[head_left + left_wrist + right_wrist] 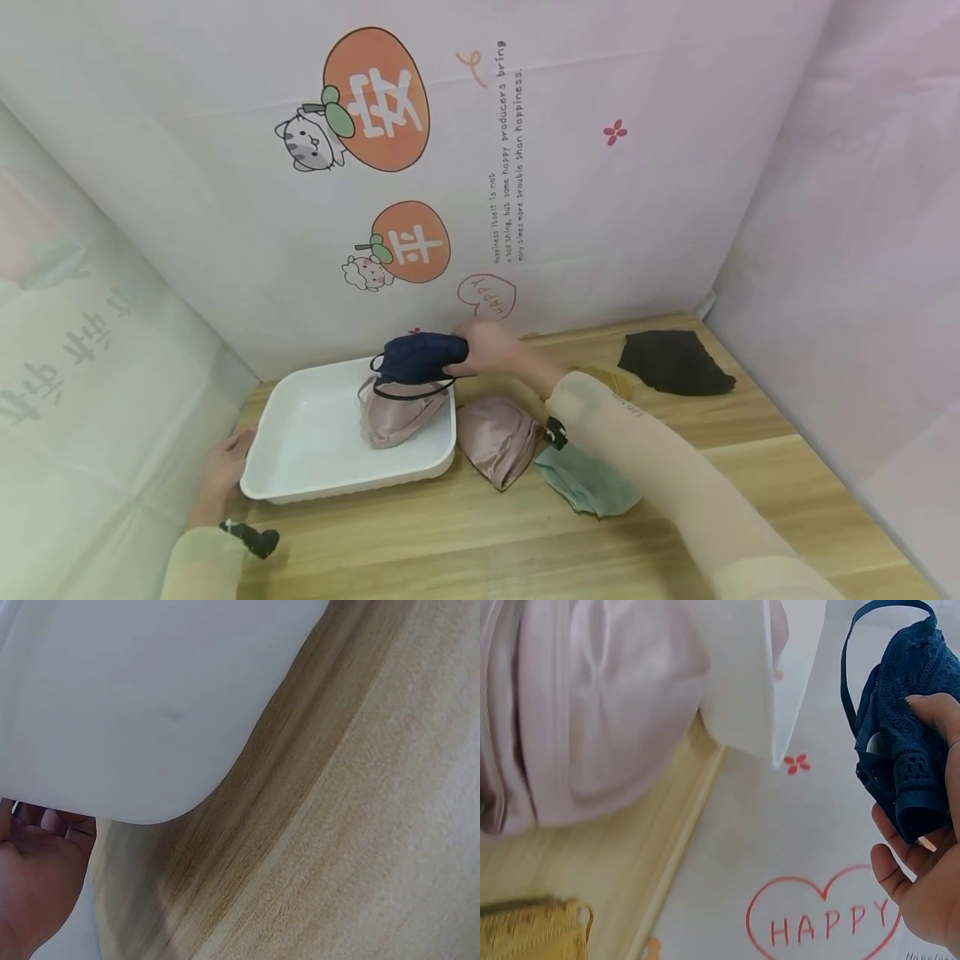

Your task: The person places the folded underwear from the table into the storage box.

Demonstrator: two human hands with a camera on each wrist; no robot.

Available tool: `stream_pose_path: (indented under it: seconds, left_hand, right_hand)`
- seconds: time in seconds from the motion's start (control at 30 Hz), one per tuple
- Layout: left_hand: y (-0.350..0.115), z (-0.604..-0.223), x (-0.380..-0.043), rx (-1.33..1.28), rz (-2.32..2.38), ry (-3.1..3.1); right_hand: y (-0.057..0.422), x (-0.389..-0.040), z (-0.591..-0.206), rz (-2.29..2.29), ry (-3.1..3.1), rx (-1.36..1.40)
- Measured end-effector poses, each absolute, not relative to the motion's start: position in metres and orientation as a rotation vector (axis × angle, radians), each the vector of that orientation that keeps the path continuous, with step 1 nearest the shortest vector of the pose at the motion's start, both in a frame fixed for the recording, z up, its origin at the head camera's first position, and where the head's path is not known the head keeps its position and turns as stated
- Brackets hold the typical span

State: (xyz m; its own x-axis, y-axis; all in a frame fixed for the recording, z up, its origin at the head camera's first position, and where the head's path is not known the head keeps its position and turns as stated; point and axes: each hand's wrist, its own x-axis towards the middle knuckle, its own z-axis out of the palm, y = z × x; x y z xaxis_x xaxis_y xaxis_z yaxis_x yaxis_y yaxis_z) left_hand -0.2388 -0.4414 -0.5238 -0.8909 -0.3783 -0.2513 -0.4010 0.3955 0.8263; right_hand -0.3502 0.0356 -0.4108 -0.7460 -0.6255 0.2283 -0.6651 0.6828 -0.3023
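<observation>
Two bare hands [491, 348] [223, 471] are working at a wooden table [375, 550]. We are seeing the right hand pinching a dark blue lace garment at its right end, thumb pressing the near face, fingers supporting from beneath and behind. The garment is sitting left of that grip, folded and raised above the back right part of a white tray [300, 425], its thin straps [845, 667] hanging loose away from the thumb. Directly below it, a pink satin garment [401, 417] is resting in the tray. At the tray's far side from this grip, the left hand is holding the edge, its fingertips partly hidden. Nearer us, below the right grip, a second pink garment [501, 437] is lying just outside the tray.

We are judging the blue piece light and soft, its folded body perhaps springing a little. Textured lace is probably giving the thumb good purchase, though satin linings could be sliding. We are favouring the thick folded body for holding; the straps are looking likelier to be snagging or stretching.
</observation>
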Motion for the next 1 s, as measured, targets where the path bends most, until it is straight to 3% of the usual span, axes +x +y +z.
stream_pose_path:
  seconds: [1.0]
  left_hand:
    - [-0.442, -0.525, -0.237, -0.701, 1.607, 2.578]
  right_hand:
    - [-0.025, -0.317, -0.434, 0.42, -2.795, 1.14]
